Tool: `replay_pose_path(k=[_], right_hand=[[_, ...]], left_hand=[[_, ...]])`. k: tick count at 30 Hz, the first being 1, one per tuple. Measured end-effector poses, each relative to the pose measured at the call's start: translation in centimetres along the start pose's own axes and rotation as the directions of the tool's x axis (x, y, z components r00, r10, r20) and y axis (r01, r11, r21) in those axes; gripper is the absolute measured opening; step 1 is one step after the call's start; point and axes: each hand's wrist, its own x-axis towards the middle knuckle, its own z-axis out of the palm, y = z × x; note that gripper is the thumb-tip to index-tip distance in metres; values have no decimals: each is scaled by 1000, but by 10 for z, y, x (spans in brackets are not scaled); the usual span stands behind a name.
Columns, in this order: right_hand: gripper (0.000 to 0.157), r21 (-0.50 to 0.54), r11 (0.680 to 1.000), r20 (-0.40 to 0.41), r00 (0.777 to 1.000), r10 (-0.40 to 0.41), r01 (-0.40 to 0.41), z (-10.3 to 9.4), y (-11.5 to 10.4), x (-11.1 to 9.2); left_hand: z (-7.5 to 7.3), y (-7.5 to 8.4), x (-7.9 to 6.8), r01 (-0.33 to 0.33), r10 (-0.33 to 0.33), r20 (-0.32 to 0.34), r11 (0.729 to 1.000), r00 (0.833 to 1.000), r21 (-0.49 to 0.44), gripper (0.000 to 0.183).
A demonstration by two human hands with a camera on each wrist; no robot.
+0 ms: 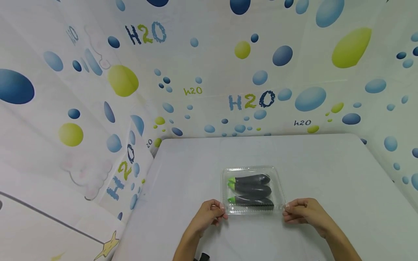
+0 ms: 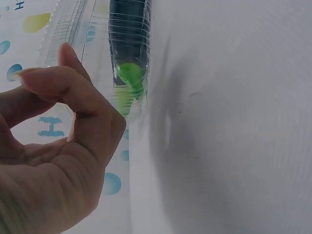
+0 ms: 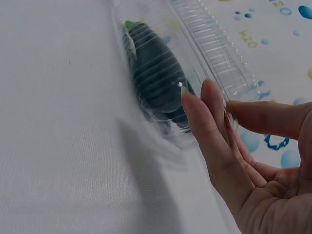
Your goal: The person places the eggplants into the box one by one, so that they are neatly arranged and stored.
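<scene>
A clear plastic clamshell box [image 1: 279, 188] holds three dark eggplants [image 1: 251, 190] with bright green stem ends, lying side by side with those ends to the left. At its near left corner my left hand [image 1: 209, 214] pinches the rim between thumb and fingers. My right hand [image 1: 305, 214] grips the near right corner the same way, and the right wrist view shows its thumb [image 3: 268, 117] and fingers on either side of the plastic edge. Ridged clear walls [image 2: 68, 29] of the box appear in the left wrist view. Whether the lid is fastened cannot be made out.
The box is over a white table [image 1: 183, 166] with rounded far corners. Behind and left of it hang white sheets [image 1: 212, 61] printed with blue and green drops and H2O lettering. A small black object [image 1: 204, 257] shows at the bottom edge, beside the left forearm.
</scene>
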Motion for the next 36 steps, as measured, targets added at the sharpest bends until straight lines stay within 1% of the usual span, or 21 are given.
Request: replay_pose_path(k=[5,11,16,21,25,27,30,33,36], right_hand=[[30,18,1000,13,1000,-1,0,-3,1,2],[30,18,1000,15,1000,0,0,-3,1,3],[27,16,1000,-1,1000,-13,13,-1,2,2],[27,11,1000,-40,999,-29,30,1,3,1],[29,10,1000,-62,998,-28,29,2,2,-1],[31,7,1000,-63,998,-17,18,2,2,-2],[35,2,1000,-72,997,13,-13,2,1,-2],[41,-9,1000,-98,995,29,-30,1,0,-1],[45,-33,999,-100,995,21,-24,-1,0,0]], left_hand=[[1,1,2,0,0,1,1000,1000,-24,8],[2,1,2,-13,12,-25,998,1000,-61,11],[3,1,1,-16,14,-31,998,999,-65,11],[5,0,3,-5,4,-25,998,1000,-68,10],[6,0,4,11,-13,-27,998,1000,-60,14],[5,0,4,13,-14,-32,999,999,-35,14],[4,0,3,11,-11,-31,1000,999,-1,13],[4,2,3,12,-12,-25,1000,1000,21,14],[5,3,3,0,0,-17,999,1000,35,14]])
